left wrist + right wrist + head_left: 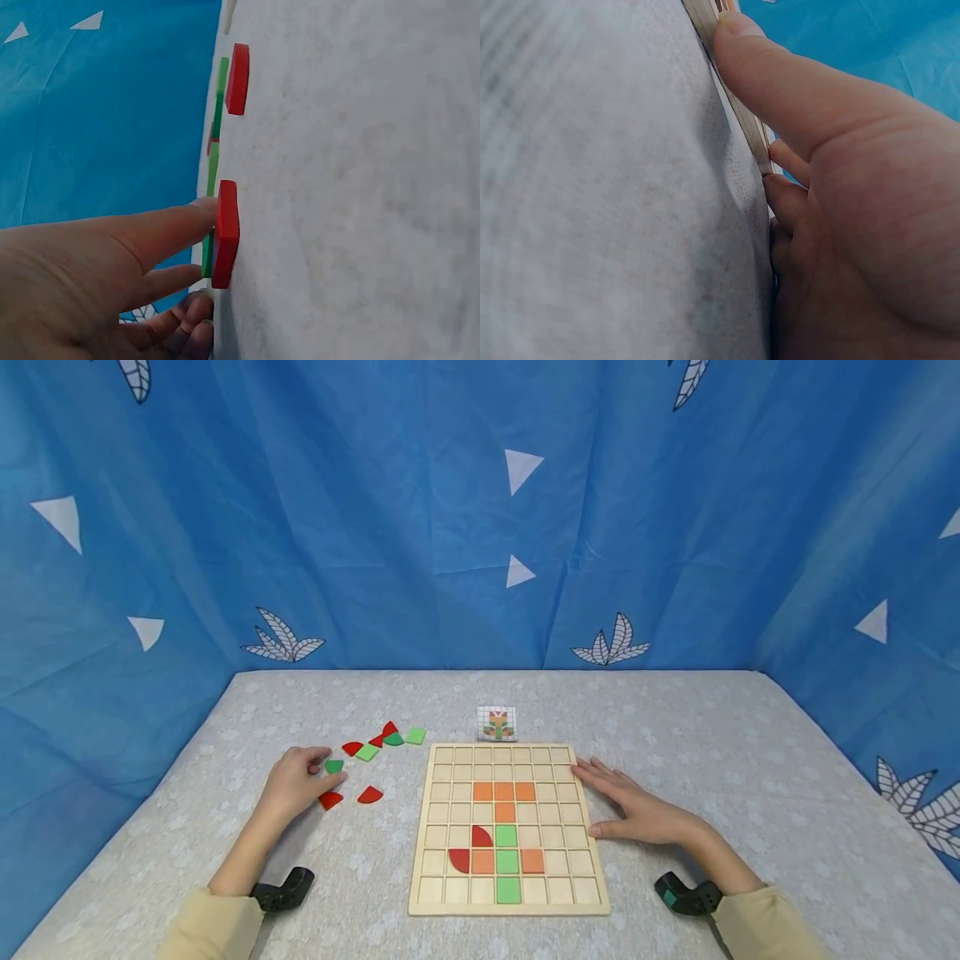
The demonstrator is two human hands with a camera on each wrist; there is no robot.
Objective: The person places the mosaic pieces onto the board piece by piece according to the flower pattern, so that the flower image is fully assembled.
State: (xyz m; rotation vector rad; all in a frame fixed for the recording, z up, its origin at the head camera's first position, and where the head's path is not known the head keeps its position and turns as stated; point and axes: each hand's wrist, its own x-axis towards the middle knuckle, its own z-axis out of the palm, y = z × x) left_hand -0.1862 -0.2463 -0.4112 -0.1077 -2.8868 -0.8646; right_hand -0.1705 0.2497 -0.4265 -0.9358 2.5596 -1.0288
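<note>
Bracketing a green quarter-circle tile point(333, 767) at lower left, the left hand point(292, 783) cannot be told pinching or not; lower right, the right hand point(637, 810), spread, touches the wooden grid board point(551, 814).

A person's left hand point(295, 782) and right hand point(636, 810) are bare; left sleeve point(213, 925) and right sleeve point(772, 927) are plain pale yellow; the black left wrist device point(285, 892) is round-ended; the black right wrist device point(688, 896) bears a green patch point(670, 898).
</note>
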